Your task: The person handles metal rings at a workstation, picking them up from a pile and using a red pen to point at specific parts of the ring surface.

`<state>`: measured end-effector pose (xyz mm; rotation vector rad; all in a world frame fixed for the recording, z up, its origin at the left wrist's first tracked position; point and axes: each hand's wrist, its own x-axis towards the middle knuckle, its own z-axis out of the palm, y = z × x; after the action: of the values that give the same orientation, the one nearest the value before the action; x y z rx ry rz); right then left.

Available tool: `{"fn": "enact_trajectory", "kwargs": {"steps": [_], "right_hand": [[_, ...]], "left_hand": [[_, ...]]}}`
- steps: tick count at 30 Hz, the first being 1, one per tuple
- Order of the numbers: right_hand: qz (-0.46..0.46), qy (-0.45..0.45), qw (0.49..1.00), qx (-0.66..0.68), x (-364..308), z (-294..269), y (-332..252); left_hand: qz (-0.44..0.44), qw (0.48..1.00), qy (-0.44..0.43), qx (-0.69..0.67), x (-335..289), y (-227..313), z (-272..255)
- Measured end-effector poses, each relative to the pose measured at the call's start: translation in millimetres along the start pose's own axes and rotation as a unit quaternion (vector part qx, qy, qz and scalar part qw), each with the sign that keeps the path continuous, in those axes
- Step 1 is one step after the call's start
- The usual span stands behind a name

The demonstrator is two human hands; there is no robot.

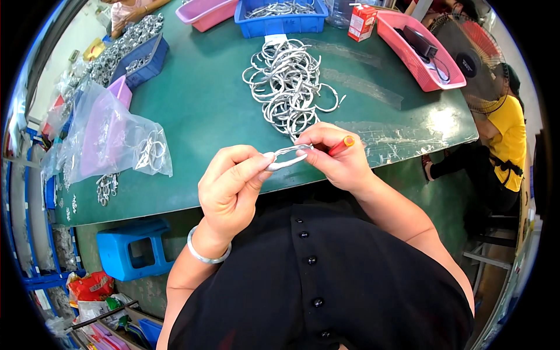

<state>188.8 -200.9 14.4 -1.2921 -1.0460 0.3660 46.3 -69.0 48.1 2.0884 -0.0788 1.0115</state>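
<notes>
Between my two hands, just above the table's near edge, is a silver open bangle (284,165). My left hand (228,182) is closed, pinching its left side between thumb and fingertips. The opposite side sits in the pinch of my right hand (343,164), which also grips a slim red stick with an orange end (343,145), like a pen or tool handle; its tip is hidden. Beyond my hands lies a tangled heap of similar silver bangles (286,84). A pale bangle (204,252) circles my left wrist.
The green table (198,116) holds blue bins (283,26) of metal pieces, a pink basket (408,55), a red carton (362,23) and a clear plastic bag (111,137). A blue stool (131,251) stands below left. A fan (466,61) and a seated person in yellow (506,140) are at right.
</notes>
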Motion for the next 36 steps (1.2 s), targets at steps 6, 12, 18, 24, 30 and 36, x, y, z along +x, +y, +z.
{"fn": "enact_trajectory", "kwargs": {"steps": [6,12,18,24,30,36], "right_hand": [[-0.001,0.0,1.0,0.004,0.5,0.4,-1.5],[-0.015,-0.001,1.0,-0.008,0.3,0.1,-1.7],[0.027,-0.012,1.0,0.004,0.0,-0.6,-0.6],[0.28,-0.017,0.937,0.208,8.1,-1.3,-7.7],[0.351,-0.007,0.895,0.277,10.8,-0.8,-4.8],[0.366,0.001,0.88,0.302,12.0,1.6,-1.9]], "left_hand": [[0.002,1.0,0.008,-0.004,-2.1,-3.5,-0.4],[-0.005,1.0,0.019,-0.002,-2.1,-3.2,-0.4],[-0.125,0.985,0.027,-0.117,-7.8,-11.3,1.4],[-0.398,0.844,-0.002,-0.359,-9.0,-19.4,5.6],[-0.447,0.756,-0.012,-0.478,-14.5,-27.2,10.3],[-0.469,0.713,0.02,-0.521,-18.7,-31.6,13.8]]}}
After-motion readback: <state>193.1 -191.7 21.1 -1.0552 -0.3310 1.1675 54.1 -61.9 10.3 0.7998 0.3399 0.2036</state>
